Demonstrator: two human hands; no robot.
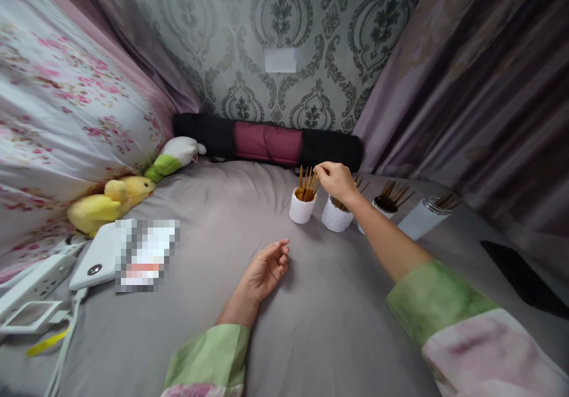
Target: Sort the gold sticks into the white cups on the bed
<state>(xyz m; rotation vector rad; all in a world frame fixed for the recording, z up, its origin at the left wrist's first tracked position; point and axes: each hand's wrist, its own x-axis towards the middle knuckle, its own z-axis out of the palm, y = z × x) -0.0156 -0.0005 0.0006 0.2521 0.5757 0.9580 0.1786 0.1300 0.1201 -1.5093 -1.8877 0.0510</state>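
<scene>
My right hand (336,179) reaches over the containers, its thumb and fingers pinched on the top of a thin wooden stick (316,179) at the right rim of the leftmost white jar (303,211). Several more brown sticks stand in that jar. Just below my right hand is a second white jar (335,219), its sticks partly covered by the hand. My forearm hides much of a third jar (363,224) with a bundle of dark sticks (392,193). My left hand (268,268) rests palm inward on the grey sheet, fingers loosely curled and holding nothing.
A taller white container (420,218) with sticks is at the right, near a black flat object (524,272). A black and maroon roll (269,141) lies along the wall. At left are plush toys (109,202), a white power bank (100,261) and a power strip (38,281).
</scene>
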